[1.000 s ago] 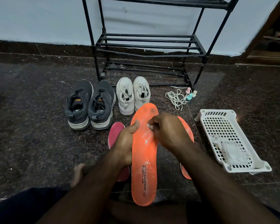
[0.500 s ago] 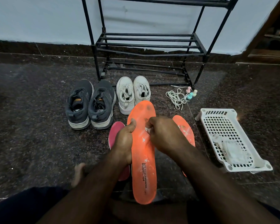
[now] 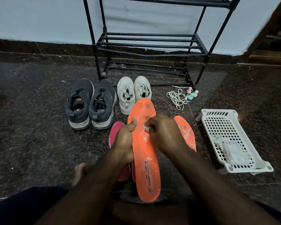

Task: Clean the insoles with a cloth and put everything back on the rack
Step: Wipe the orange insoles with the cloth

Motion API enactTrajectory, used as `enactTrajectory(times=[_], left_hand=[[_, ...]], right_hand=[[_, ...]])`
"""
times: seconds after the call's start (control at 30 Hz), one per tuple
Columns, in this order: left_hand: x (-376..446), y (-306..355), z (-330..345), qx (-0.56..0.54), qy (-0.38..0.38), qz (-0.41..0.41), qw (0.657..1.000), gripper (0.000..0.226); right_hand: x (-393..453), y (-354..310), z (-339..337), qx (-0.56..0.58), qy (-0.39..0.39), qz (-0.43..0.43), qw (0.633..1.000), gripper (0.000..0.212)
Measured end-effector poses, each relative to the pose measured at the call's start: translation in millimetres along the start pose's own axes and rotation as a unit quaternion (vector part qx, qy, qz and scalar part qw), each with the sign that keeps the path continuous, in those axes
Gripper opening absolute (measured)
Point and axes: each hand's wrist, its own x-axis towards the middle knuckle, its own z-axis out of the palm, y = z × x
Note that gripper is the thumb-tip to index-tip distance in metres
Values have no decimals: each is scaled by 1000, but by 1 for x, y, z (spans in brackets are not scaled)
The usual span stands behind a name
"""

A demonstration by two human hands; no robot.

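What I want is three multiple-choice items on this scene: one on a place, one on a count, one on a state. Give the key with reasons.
1. Where do the white laces lie?
A. On the floor by the rack, at its right front leg
B. In a white basket
C. Inside a grey shoe

2. How many orange insoles show?
A. One
B. Two
C. Four

3. What is the left hand doing?
A. Lying flat on the floor
B. Gripping the held orange insole by its edge
C. Lifting a shoe

Key:
1 A: the laces are tangled on the floor next to that leg.
2 B: one is held, and the second orange insole lies on the floor behind the right hand.
3 B: its thumb and fingers wrap the insole's left edge.
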Motion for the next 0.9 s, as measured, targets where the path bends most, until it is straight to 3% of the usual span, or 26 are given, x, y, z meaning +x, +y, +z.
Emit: enactTrajectory(times=[0.2,0.37,0.6,0.67,0.77,0.9], left_hand=[[0,1,3,28,14,19,999,61],[-4,1,5,33,3,21,999,53],[-3,3,3,33,18,-2,999,58],[-2,4,1,26,15,5,1000,57],[-1,4,1,8,26,18,999,54],[-2,2,2,21,31,36,999,61]], right_hand=[[-9,-12,0,28,-77,-22,996,10],[1,-6,-5,25,14,-12,1000,7],[-7,-16,-1,33,-104,-28,994,10],[-3,-9,-10,59,-71,-4,996,9],[4,2,-13,13,10,5,1000,9],[-2,-6,-2,-9,-73,12,997,12]])
